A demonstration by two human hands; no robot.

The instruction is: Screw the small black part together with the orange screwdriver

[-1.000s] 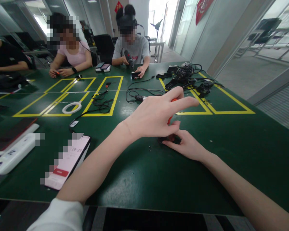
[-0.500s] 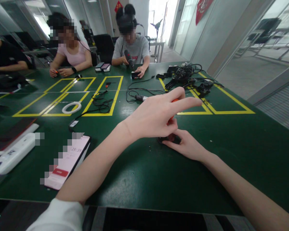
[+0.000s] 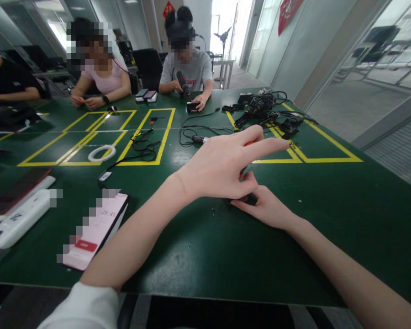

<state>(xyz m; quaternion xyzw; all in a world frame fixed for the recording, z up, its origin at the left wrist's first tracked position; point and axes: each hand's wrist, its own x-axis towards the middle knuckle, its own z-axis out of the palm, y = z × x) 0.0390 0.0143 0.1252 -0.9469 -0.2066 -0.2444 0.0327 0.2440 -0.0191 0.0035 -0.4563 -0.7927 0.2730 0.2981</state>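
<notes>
My left hand point(image 3: 226, 162) is closed round an orange and black tool, likely a screwdriver, mostly hidden behind its fingers; the index finger stretches out to the right. Just below and to the right, my right hand point(image 3: 265, 205) pinches a small black part point(image 3: 250, 199) against the green table point(image 3: 198, 256). The left fingers overlap that part and hide much of it. A few tiny dark bits point(image 3: 213, 211) lie on the table to the left of the right hand.
Left of my forearm are a phone point(image 3: 101, 226) and a white power strip point(image 3: 22, 217). Tangled black cables point(image 3: 260, 107) lie at the back right. A white ring point(image 3: 102, 153) and a black cable point(image 3: 145, 148) lie left. Across the table, a person point(image 3: 187, 68) holds a power screwdriver point(image 3: 183, 83).
The fingers of my left hand have shifted slightly right and down over the black part. A person's hands at the back left have moved slightly.
</notes>
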